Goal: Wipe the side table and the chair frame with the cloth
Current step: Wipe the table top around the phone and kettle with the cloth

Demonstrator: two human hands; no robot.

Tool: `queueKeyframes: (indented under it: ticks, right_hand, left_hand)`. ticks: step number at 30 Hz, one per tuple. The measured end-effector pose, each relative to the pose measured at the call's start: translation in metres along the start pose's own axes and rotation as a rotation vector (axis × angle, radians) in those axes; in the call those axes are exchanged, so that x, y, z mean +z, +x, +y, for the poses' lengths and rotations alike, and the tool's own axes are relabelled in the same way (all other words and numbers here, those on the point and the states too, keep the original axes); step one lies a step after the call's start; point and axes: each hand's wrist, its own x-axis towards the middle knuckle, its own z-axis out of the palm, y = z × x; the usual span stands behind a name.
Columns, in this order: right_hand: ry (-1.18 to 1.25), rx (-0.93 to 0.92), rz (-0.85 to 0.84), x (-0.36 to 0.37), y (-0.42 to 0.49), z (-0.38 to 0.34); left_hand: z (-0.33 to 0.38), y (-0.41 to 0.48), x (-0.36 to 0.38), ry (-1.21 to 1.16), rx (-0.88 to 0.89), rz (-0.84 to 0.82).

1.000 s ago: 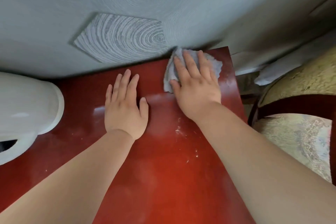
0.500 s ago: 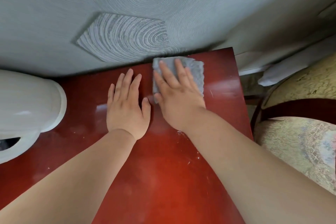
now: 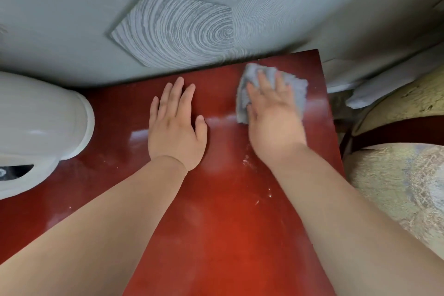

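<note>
A glossy red side table (image 3: 223, 223) fills the middle of the view and reaches the wall. My right hand (image 3: 274, 122) lies flat on a grey cloth (image 3: 299, 89) and presses it onto the table near the far right corner. My left hand (image 3: 175, 127) rests flat on the bare tabletop to the left of the cloth, fingers apart, holding nothing. Beyond the table's right edge stands a chair with a dark red frame (image 3: 394, 132) and pale patterned upholstery (image 3: 403, 187). White specks (image 3: 246, 162) dot the tabletop beside my right wrist.
A white rounded appliance (image 3: 40, 127) stands on the left part of the table. A grey wall with swirl-patterned wallpaper (image 3: 177, 29) runs along the table's far edge. A pale folded item (image 3: 384, 84) lies between the table and the chair.
My right hand has slid the cloth to the right, back toward the far right corner, after moving left toward my left hand. My left hand has stayed in place.
</note>
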Motion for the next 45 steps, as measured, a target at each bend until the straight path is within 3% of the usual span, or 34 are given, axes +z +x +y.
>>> queueKeyframes:
  ticks: [3,6,13,16,21,24,31,35,42,45]
  right_hand:
    - [0.067,-0.24,-0.087,0.015,-0.007,-0.037]
    - [0.004,-0.272,-0.119,0.015,-0.005,-0.025]
    - [-0.189,0.201,0.057,0.0,-0.042,0.058]
    - [-0.172,0.248,0.035,-0.001,-0.038,0.04]
    - [-0.105,-0.171,-0.112,0.021,-0.03,-0.038]
    - [-0.045,-0.259,-0.139,0.024,-0.037,-0.041]
    - [-0.206,0.014,0.006,0.0,-0.055,0.059]
    - [-0.181,0.106,-0.045,-0.007,-0.053,0.04]
    - [-0.023,-0.239,-0.169,0.029,-0.053,-0.066]
    - [-0.012,-0.36,-0.143,0.044,-0.071,-0.069]
  left_hand:
    - [-0.001,0.0,0.0,-0.001,0.013,0.009]
    - [-0.001,0.0,0.0,-0.008,0.014,0.018]
    - [-0.001,-0.001,0.0,-0.043,0.01,0.03]
    - [-0.001,-0.002,-0.001,-0.065,0.015,0.037]
    - [0.0,-0.005,-0.002,-0.081,0.021,0.077]
    - [0.0,-0.008,-0.001,-0.084,0.016,0.079]
    - [0.005,-0.012,-0.001,-0.059,-0.019,0.0]
    - [0.009,-0.049,-0.004,-0.094,-0.035,-0.087]
    - [-0.009,-0.128,-0.003,0.023,0.016,-0.107]
    - [-0.009,-0.128,0.002,0.028,0.012,-0.076]
